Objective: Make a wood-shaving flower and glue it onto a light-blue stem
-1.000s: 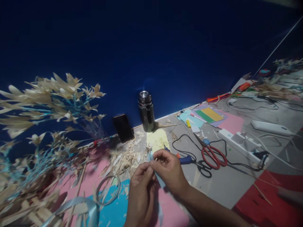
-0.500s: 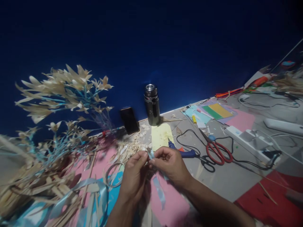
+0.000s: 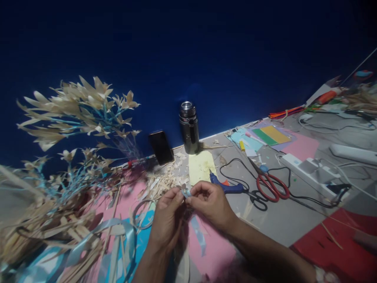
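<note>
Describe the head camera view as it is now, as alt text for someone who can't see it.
The left hand and right hand hold light-blue ribbon over a cluttered grey surface. A blue glue gun and red-handled scissors lie to their right; pale, blue-stemmed flowers spread at left. Behind, a dark flask and phone stand before a dark-blue wall.

Dim, cool light left the flat, deep-blue wall (image 3: 188, 55) nearly black toward its upper corners, while a glint caught the shiny cylindrical dark-metal flask (image 3: 191, 135). Shadow pooled below the bare left hand (image 3: 167, 218) and right hand (image 3: 211, 206); beige strips (image 3: 26, 240) heaped at lower left blurred.
</note>
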{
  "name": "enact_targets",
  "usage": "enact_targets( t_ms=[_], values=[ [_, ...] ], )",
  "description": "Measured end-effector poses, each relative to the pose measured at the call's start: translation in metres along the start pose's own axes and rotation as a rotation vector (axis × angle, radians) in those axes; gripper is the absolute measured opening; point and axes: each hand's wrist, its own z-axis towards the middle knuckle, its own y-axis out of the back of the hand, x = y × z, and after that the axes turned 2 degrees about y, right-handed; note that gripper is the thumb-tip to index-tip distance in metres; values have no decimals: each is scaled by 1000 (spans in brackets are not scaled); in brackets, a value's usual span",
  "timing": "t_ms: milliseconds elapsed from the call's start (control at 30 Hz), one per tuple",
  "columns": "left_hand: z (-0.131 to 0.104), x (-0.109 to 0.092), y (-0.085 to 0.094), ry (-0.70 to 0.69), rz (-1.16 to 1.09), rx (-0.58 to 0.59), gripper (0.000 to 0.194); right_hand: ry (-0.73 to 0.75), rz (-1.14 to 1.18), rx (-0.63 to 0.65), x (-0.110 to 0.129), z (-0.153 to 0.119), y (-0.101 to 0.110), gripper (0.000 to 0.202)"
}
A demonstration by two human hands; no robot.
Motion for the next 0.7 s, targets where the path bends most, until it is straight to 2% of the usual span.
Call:
enact_targets(
  t_ms=[300, 467, 700],
  values=[
    [1, 3, 1, -20, -6, -1, 32, 61, -139, -48, -3, -2, -3, 5],
    [2, 7, 1, -108, 6, -42, 34, 190, -219, -94, -3, -4, -5, 7],
    [1, 11, 1, -216, 147, -91, 40, 317, -304, -117, -11, -4, -7, 13]
  ],
)
